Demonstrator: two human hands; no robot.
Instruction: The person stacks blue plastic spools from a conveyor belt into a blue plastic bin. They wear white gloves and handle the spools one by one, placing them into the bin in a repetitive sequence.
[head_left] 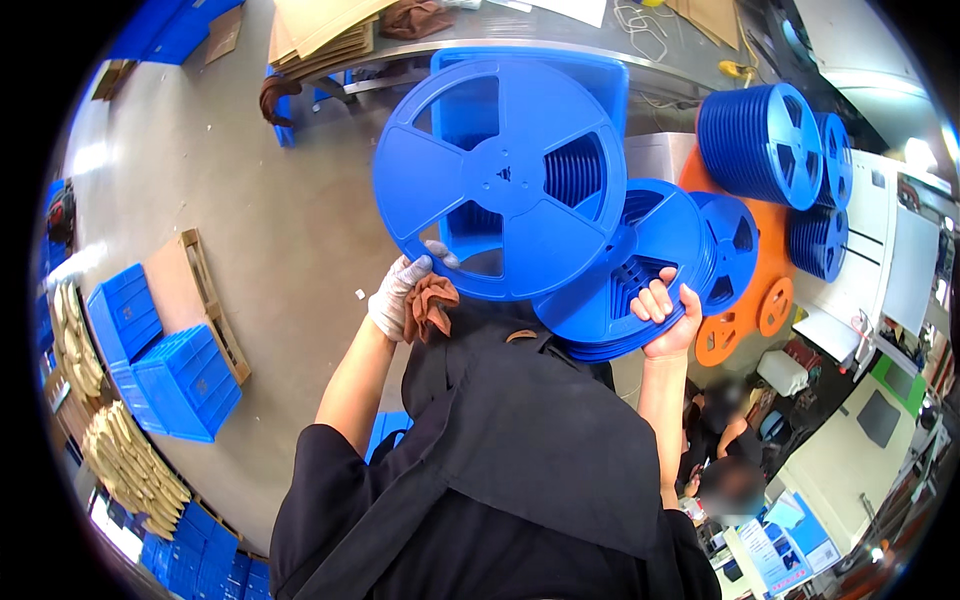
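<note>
A large flat blue plastic reel point(510, 215) with cut-out windows is raised in front of me. My left hand point(398, 292), in a whitish glove, is closed on the reel's lower left rim. Bunched against that same hand is a brown cloth point(431, 306). My bare right hand point(668, 318) has its fingers curled over the near right edge of a tilted stack of blue reels point(590, 300). The raised reel partly covers this stack. Behind it stands a blue crate point(612, 95), and more reels show through the windows.
Stacked blue reels point(760, 130) stand at the right by an orange surface point(773, 235). A metal-edged table point(480, 35) with cardboard point(320, 25) runs along the far side. Blue crates point(185, 385) and a pallet point(215, 305) are on the left floor. People point(725, 440) work at lower right.
</note>
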